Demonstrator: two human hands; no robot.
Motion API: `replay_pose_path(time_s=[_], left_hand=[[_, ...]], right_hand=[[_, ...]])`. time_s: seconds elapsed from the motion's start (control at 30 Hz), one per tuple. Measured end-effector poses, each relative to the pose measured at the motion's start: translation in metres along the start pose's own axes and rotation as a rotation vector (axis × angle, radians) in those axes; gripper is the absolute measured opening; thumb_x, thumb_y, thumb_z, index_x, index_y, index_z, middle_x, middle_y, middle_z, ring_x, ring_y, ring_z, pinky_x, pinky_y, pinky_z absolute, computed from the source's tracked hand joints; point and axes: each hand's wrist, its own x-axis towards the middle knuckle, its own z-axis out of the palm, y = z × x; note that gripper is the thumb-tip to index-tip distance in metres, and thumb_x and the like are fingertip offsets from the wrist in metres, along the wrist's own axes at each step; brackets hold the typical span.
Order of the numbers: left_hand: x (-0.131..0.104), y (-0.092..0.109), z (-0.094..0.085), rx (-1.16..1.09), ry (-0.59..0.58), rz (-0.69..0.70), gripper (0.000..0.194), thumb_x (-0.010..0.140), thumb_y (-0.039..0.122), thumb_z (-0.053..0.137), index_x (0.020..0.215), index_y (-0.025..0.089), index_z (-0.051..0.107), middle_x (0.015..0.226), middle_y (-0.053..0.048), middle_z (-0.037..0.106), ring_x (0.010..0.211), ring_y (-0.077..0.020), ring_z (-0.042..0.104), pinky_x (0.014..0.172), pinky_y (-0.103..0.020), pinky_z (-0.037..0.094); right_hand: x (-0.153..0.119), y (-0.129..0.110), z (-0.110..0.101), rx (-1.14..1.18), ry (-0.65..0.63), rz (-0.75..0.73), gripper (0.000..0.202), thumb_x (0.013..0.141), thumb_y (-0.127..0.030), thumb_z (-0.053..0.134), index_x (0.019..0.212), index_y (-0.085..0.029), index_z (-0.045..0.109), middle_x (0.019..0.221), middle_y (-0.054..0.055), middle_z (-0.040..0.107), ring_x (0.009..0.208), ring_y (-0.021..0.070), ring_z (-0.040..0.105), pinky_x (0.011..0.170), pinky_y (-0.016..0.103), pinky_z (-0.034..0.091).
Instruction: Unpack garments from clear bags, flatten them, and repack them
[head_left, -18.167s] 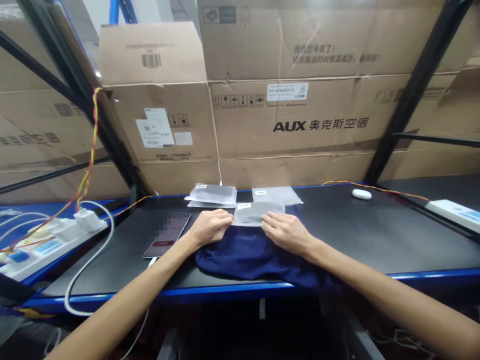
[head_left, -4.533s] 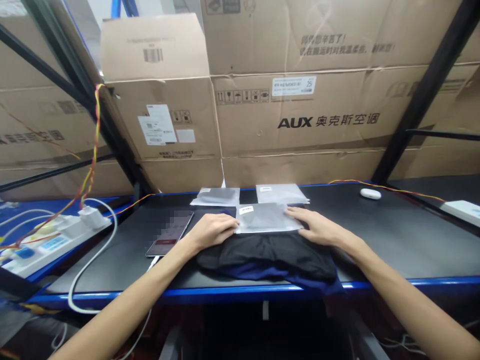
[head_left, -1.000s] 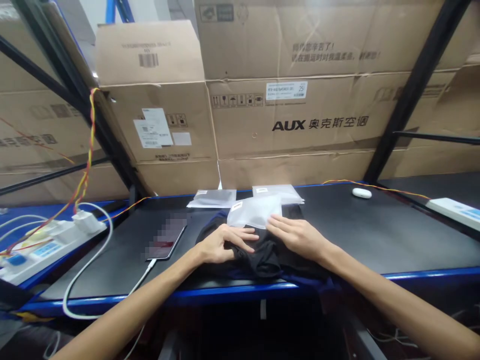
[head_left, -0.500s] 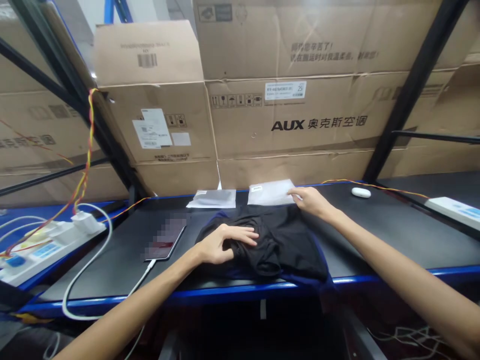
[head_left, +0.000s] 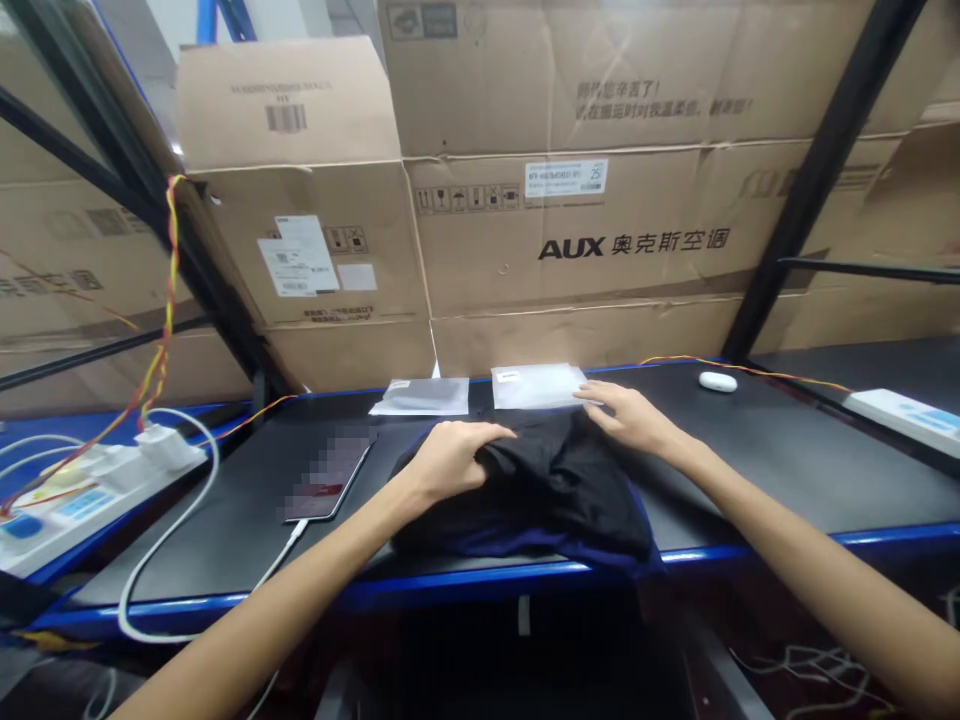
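Observation:
A black garment with dark blue edging point(head_left: 559, 490) lies bunched near the front edge of the black tabletop. Its exact kind is hidden by the folds. My left hand point(head_left: 454, 460) is closed on the upper left of the cloth, drawing it into a raised fold. At the garment's far right corner is my right hand point(head_left: 634, 415), fingers stretched out and thumb apart. Its fingertips reach the right end of a white flat packet point(head_left: 536, 387). A second pale packet point(head_left: 421, 396) lies to the left of that one, behind the garment.
A phone point(head_left: 330, 480) on a white cable lies at left. Beyond it sits a power strip point(head_left: 97, 490). At right are a small white case point(head_left: 718, 382) and another power strip point(head_left: 907, 415). Large cardboard boxes point(head_left: 480, 260) stand behind, between black rack posts point(head_left: 817, 190).
My left hand has risen slightly and pulled the cloth up, so the crumpled middle is now a smoother raised fold. My right hand has spread its fingers near the white packet.

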Motion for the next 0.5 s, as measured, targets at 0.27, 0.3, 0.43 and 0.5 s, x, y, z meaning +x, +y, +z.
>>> replay_pose_path(time_s=[0.27,0.3,0.43,0.5], left_hand=[[0.026,0.037,0.036,0.414,-0.138,-0.053,0.044,0.077,0.022,0.064,0.121,0.020,0.063,0.108,-0.012,0.070,0.090,-0.0288,0.068,0.068,-0.034,0.054],[0.026,0.036,0.035,0.395,-0.166,-0.035,0.048,0.079,0.028,0.064,0.126,0.021,0.060,0.111,-0.012,0.069,0.092,-0.0297,0.067,0.068,-0.035,0.054],[0.019,0.022,0.010,0.229,-0.265,0.088,0.073,0.079,0.035,0.065,0.147,0.024,0.042,0.136,-0.009,0.059,0.108,-0.0299,0.062,0.084,-0.038,0.054],[0.016,0.013,-0.003,0.176,-0.319,0.150,0.081,0.074,0.027,0.066,0.150,0.025,0.038,0.147,-0.009,0.050,0.119,-0.0300,0.057,0.096,-0.040,0.050]], right_hand=[[-0.022,-0.024,-0.006,0.009,-0.162,-0.053,0.029,0.094,-0.024,0.052,0.116,-0.020,0.072,0.123,0.010,0.071,0.119,0.0265,0.064,0.102,0.044,0.053],[-0.025,-0.024,-0.006,0.007,-0.181,-0.052,0.030,0.095,-0.025,0.053,0.118,-0.021,0.071,0.126,0.010,0.069,0.122,0.0268,0.061,0.103,0.044,0.052],[-0.034,-0.023,-0.012,0.036,-0.213,-0.015,0.033,0.097,-0.027,0.049,0.123,-0.021,0.069,0.133,0.010,0.065,0.131,0.0270,0.053,0.107,0.045,0.049],[-0.036,-0.023,-0.016,0.074,-0.239,0.007,0.035,0.098,-0.029,0.048,0.126,-0.021,0.067,0.134,0.008,0.064,0.133,0.0272,0.051,0.109,0.046,0.046]])
